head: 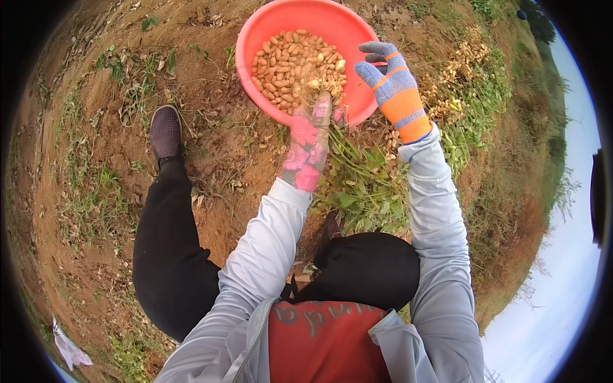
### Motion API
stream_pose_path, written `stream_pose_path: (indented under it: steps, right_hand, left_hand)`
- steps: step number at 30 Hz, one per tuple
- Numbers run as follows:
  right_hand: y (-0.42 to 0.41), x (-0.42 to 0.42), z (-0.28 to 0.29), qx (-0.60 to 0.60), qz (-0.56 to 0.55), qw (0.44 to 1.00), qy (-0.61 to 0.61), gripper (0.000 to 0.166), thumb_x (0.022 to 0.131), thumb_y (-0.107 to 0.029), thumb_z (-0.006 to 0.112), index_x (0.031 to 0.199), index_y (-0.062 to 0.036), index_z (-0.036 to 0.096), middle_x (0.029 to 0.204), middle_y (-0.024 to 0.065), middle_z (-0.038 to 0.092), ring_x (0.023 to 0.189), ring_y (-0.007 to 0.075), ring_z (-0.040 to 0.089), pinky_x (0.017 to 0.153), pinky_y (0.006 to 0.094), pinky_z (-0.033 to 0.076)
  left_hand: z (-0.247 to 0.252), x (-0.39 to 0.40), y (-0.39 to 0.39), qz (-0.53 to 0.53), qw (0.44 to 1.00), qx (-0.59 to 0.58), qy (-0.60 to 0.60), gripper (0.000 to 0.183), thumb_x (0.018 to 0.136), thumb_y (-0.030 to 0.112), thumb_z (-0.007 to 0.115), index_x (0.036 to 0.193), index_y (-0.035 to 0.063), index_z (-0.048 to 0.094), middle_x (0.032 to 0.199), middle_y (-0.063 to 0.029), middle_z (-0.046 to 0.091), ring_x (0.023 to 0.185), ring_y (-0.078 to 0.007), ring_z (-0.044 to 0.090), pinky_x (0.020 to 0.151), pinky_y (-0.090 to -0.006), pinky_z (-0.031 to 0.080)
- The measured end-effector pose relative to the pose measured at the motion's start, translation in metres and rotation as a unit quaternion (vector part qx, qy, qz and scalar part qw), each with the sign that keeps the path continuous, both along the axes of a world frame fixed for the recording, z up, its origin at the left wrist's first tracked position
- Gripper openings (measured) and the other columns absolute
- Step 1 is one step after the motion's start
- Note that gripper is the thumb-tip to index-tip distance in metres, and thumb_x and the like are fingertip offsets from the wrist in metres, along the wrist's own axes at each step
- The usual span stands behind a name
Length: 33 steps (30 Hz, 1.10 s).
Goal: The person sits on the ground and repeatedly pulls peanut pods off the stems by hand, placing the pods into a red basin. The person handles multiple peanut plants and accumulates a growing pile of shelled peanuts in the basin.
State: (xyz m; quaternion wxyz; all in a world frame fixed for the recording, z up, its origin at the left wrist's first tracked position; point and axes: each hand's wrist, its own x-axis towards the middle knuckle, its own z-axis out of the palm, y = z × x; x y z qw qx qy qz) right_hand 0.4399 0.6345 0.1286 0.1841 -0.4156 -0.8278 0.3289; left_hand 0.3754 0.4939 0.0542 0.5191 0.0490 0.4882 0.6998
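Note:
A round red plastic basin [287,21] sits on the soil in front of me, its left part covered with loose peanuts in their shells [280,67]. My left hand [305,148], in a pink floral glove, reaches over the basin's near rim and grips a bunch of peanut plants [347,148]. The root end, with some pods [330,76] on it, lies over the basin, slightly blurred. Leafy tops [368,191] trail back towards my knee. At the basin's right rim is my right hand [392,88] in a blue and orange glove, thumb and fingers apart, nothing visible between them.
A heap of pulled peanut plants [467,91] with pods on their roots lies to the right. My left shoe [166,129] rests on the soil left of the basin. Weeds [115,64] grow around it, and a white scrap [69,344] lies at lower left.

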Motion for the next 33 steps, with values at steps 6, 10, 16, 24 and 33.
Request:
stream_pose_path:
  steps: [6, 10, 16, 24, 33]
  right_hand:
    - [-0.048, -0.006, 0.01, -0.066, 0.051, 0.982, -0.17, 0.046, 0.078, -0.042, 0.064, 0.099, -0.0024, 0.056, 0.089, 0.0209, 0.061, 0.087, 0.0357, 0.059, 0.078, 0.0381, 0.047]
    - [-0.029, 0.016, -0.028, 0.184, 0.146, 0.968, -0.09, 0.036, 0.084, -0.036, 0.056, 0.095, -0.0018, 0.056, 0.08, 0.0156, 0.061, 0.08, 0.0327, 0.06, 0.071, 0.0358, 0.048]
    - [-0.015, 0.014, -0.021, -0.177, -0.085, 0.98, 0.043, 0.031, 0.085, -0.03, 0.053, 0.101, -0.0041, 0.057, 0.085, 0.0075, 0.058, 0.078, 0.0222, 0.058, 0.068, 0.0319, 0.048]
    - [-0.025, -0.016, 0.044, 0.152, 0.179, 0.95, -0.204, 0.035, 0.072, -0.026, 0.071, 0.104, -0.0145, 0.061, 0.114, 0.0144, 0.054, 0.117, 0.0303, 0.044, 0.097, 0.039, 0.037]
    - [-0.025, -0.011, 0.009, 0.152, 0.194, 0.953, -0.177, 0.023, 0.077, -0.024, 0.065, 0.083, -0.0038, 0.056, 0.084, 0.013, 0.058, 0.083, 0.0295, 0.057, 0.069, 0.0381, 0.046]
  left_hand:
    - [-0.026, 0.001, -0.026, -0.154, 0.932, -0.002, 0.329, 0.027, 0.095, 0.021, 0.046, 0.116, 0.0037, 0.046, 0.099, -0.0061, 0.055, 0.079, -0.0141, 0.052, 0.072, -0.0259, 0.045]
    - [0.012, 0.004, -0.014, -0.094, 0.983, 0.061, 0.148, 0.027, 0.095, 0.016, 0.044, 0.118, 0.0035, 0.044, 0.099, -0.0059, 0.055, 0.078, -0.0142, 0.053, 0.069, -0.0258, 0.046]
    - [-0.019, -0.001, -0.017, -0.068, 0.827, 0.077, 0.553, 0.033, 0.087, 0.004, 0.044, 0.12, 0.0027, 0.045, 0.102, -0.0053, 0.052, 0.082, -0.0125, 0.049, 0.071, -0.0261, 0.043]
    - [-0.095, 0.024, -0.03, -0.156, 0.88, 0.028, 0.448, 0.024, 0.089, 0.013, 0.047, 0.11, 0.003, 0.049, 0.092, -0.0057, 0.054, 0.08, -0.0149, 0.051, 0.071, -0.0268, 0.044]
    - [-0.022, 0.033, -0.007, -0.105, 0.939, -0.037, 0.326, 0.031, 0.09, 0.017, 0.048, 0.116, 0.0009, 0.048, 0.094, -0.0103, 0.056, 0.085, -0.0177, 0.054, 0.074, -0.0294, 0.046]
